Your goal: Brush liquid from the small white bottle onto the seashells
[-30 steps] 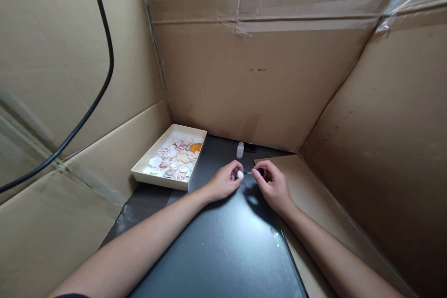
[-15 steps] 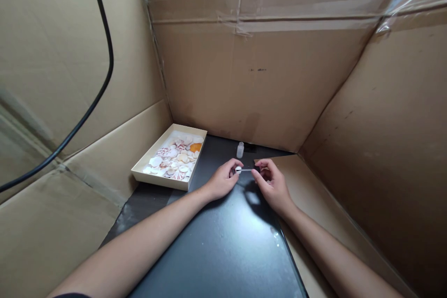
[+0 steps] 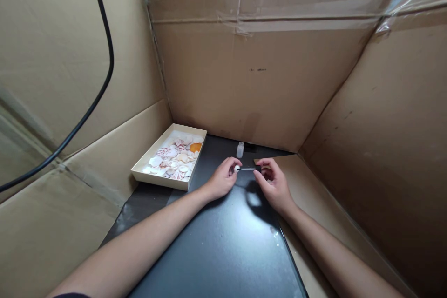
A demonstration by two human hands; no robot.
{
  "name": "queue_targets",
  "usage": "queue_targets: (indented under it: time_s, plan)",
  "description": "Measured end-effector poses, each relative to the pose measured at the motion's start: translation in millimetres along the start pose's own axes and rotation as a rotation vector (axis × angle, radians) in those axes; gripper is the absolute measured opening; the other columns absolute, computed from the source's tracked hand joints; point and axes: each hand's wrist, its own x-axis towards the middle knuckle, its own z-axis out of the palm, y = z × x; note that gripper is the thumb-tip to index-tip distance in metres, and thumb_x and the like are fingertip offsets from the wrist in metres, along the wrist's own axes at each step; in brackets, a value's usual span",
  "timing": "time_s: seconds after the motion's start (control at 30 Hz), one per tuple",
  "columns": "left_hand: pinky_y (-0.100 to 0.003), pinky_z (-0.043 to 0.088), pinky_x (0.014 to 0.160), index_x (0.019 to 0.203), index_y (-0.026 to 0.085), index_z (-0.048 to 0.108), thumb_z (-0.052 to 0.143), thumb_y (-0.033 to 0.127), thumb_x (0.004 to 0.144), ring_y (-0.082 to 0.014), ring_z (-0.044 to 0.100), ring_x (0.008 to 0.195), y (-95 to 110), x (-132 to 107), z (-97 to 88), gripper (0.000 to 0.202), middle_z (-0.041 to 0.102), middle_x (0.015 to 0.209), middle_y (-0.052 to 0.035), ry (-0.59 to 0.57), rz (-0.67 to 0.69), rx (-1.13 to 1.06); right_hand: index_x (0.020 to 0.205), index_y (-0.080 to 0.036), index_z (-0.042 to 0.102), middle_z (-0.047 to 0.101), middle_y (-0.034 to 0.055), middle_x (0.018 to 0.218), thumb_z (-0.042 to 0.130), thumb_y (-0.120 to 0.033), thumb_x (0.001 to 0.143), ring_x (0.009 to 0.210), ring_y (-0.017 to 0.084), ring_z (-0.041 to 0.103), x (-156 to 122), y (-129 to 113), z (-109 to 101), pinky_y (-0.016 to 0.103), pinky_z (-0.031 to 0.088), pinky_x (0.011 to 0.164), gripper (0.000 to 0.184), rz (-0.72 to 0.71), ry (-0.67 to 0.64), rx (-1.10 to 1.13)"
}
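My left hand (image 3: 222, 179) pinches a small white shell (image 3: 237, 168) between thumb and fingertips, just above a black mat (image 3: 223, 242). My right hand (image 3: 274, 181) holds a thin brush with a dark cap (image 3: 248, 168), its tip touching the shell. A small clear bottle (image 3: 240, 149) stands on the mat just beyond both hands. A cream tray (image 3: 160, 179) holding several white, pink-striped and one orange shell lies to the left of my left hand.
Cardboard walls (image 3: 258, 84) enclose the space on the left, back and right. A black cable (image 3: 104, 37) hangs across the left wall. A cardboard flap (image 3: 307, 186) lies on the floor under and to the right of my right hand.
Both hands have risen slightly and moved a little farther from me. The brush now lies level against the shell, with the right fingers more closed around its cap.
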Motion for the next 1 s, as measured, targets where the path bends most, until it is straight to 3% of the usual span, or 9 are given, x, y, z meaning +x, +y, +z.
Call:
queue_targets:
  time_s: [0.17,0.3,0.57,1.0]
  plan:
    - [-0.021,0.033,0.058,0.105,0.016,0.050,0.050,0.012,0.082,-0.0077,0.038,0.060,3.1,-0.6,0.4,0.023,0.045,0.079,0.0030,0.013,-0.066,-0.049,0.095,-0.019,0.056,0.055,0.0024,0.086,0.059,-0.032,0.083,0.061,0.012,0.050,-0.1,0.0,0.2,0.024,0.041,0.055,0.018,-0.020,0.005,-0.081]
    - [-0.021,0.034,0.061,0.097,0.016,0.052,0.051,0.013,0.082,-0.0090,0.040,0.064,1.3,-0.2,0.5,0.015,0.047,0.078,0.0022,0.004,-0.020,-0.025,0.096,-0.019,0.057,0.055,0.0016,0.081,0.057,-0.032,0.085,0.061,0.012,0.049,0.6,1.0,-0.1,0.024,0.042,0.057,0.017,-0.056,0.016,-0.068]
    - [-0.022,0.037,0.065,0.096,0.017,0.054,0.048,0.008,0.079,-0.0111,0.044,0.071,-2.2,0.5,0.4,0.020,0.048,0.080,0.0007,0.009,0.037,0.043,0.095,-0.019,0.055,0.054,0.0020,0.082,0.057,-0.029,0.084,0.063,0.013,0.049,1.0,0.5,-0.3,0.025,0.042,0.058,0.015,-0.082,0.032,-0.072]
    - [-0.022,0.036,0.063,0.095,0.017,0.054,0.050,0.008,0.078,-0.0104,0.043,0.069,-1.9,0.2,0.4,0.019,0.048,0.078,0.0014,-0.008,0.021,0.005,0.094,-0.020,0.055,0.054,0.0014,0.082,0.059,-0.029,0.083,0.061,0.012,0.048,0.8,0.9,0.4,0.025,0.042,0.056,0.015,-0.090,0.001,-0.101]
